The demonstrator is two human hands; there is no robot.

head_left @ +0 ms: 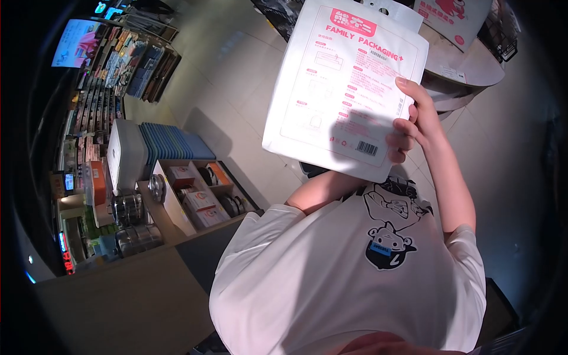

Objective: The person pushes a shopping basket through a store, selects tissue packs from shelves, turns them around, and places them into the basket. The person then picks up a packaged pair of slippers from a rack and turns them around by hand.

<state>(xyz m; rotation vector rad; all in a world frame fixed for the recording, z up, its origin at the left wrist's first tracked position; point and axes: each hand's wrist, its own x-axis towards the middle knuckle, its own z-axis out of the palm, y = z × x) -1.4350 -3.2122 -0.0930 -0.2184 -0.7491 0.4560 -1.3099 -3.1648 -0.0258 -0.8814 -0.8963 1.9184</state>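
A large white package (313,112) with pink print, a barcode and the words "FAMILY PACKAGING" is held up before my chest, slightly tilted. My right hand (411,121) is closed on its right edge, near the lower corner, with fingers showing on the printed face. Holes pierce the tab at the package's top. My left forearm (325,190) passes behind the bottom of the package, which hides my left hand.
A round table (494,77) at the upper right bears a white and pink box (452,21). To the left stand a divided display bin (177,204) of small boxes, blue folded goods (177,142), metal pots (137,239) and stocked shelves (97,112). Tiled floor (236,77) lies between.
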